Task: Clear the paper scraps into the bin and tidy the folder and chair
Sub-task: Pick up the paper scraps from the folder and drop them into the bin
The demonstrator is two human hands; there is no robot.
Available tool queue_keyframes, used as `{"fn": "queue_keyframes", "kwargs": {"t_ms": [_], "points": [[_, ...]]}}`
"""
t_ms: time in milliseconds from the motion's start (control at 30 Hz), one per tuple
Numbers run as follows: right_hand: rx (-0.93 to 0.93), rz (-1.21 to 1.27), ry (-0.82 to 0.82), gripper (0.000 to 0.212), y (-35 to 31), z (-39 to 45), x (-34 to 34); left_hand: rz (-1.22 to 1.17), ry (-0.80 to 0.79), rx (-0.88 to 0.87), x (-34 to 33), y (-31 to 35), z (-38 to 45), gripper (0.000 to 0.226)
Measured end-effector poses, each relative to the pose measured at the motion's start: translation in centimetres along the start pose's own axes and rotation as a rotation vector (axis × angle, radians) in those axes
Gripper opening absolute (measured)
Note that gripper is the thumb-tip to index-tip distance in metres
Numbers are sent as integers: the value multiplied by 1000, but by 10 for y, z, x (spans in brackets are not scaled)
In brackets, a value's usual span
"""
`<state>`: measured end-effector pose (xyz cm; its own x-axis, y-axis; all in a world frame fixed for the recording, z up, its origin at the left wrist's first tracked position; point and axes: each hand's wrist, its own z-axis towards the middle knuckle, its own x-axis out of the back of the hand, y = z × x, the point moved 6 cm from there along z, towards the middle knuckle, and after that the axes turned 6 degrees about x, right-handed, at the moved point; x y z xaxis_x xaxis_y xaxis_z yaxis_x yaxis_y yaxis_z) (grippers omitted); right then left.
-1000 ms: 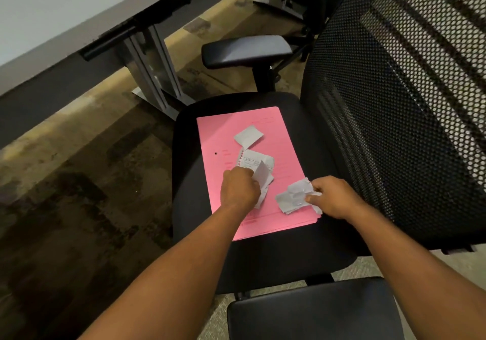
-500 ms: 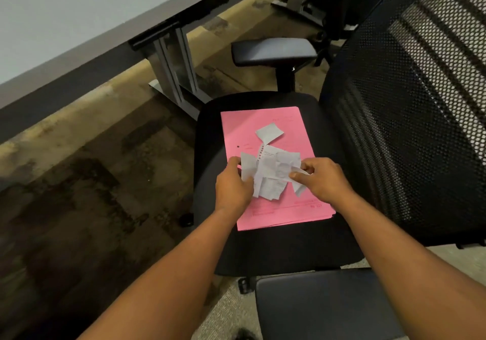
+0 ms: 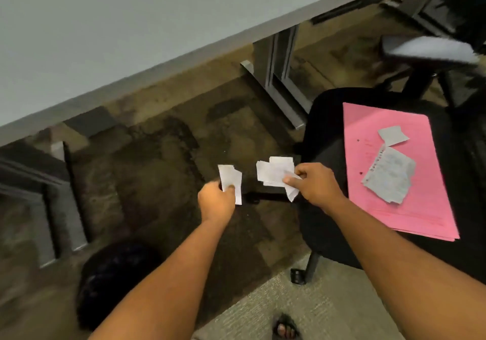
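Both hands, the left hand (image 3: 217, 203) and right hand (image 3: 314, 184), pinch paper scraps at frame centre, the dark bin (image 3: 115, 279) lying lower left, nearer the left.

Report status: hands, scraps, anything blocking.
Left hand and right hand each shut on paper scraps, over floor. Two scraps left on pink folder. Dark round bin-like shape lower left, blurred. Nothing blocking.

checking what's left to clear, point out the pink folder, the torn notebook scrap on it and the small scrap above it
pink folder (image 3: 368, 126): head view, bare upper part of its cover
torn notebook scrap (image 3: 389, 175): head view, its middle
small scrap (image 3: 392, 135): head view, its centre
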<state>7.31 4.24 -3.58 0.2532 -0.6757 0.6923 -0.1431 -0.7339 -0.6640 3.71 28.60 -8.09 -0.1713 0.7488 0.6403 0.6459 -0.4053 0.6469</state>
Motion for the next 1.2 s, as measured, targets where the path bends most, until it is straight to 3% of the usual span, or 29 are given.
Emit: {"fn": "queue_keyframes", "kwargs": {"t_ms": [100,233,333,400,533,667,800,867,967,1067,1200], "points": [[26,-8,-84,32,-35,6,-68,-63,24,181,44,-74,22,35],[15,-26,-191,25,-76,6,-165,-51,76,233,101,-169,46,26],[-38,6,-249,47,-95,2,-230,3,125,304,139,-231,53,26],[2,-83,-354,50,-112,-2,-279,13,161,358,163,-272,57,29],[43,-230,-523,44,-144,-18,-376,-2,204,481,197,-358,68,31],[30,-115,-687,13,-154,-43,-474,-60,223,599,206,-434,71,31],[-84,-86,-775,25,-144,-70,-560,-82,245,661,206,-490,74,37],[-65,-109,-759,17,-139,-80,-592,-96,232,689,202,-511,75,38],[-94,-28,-696,27,-131,-92,-626,-195,224,763,192,-534,71,50],[-66,-18,-668,29,-126,-94,-641,-154,251,743,185,-544,59,39],[-131,137,-681,50,-111,-98,-633,-64,199,694,169,-545,43,42]]}}
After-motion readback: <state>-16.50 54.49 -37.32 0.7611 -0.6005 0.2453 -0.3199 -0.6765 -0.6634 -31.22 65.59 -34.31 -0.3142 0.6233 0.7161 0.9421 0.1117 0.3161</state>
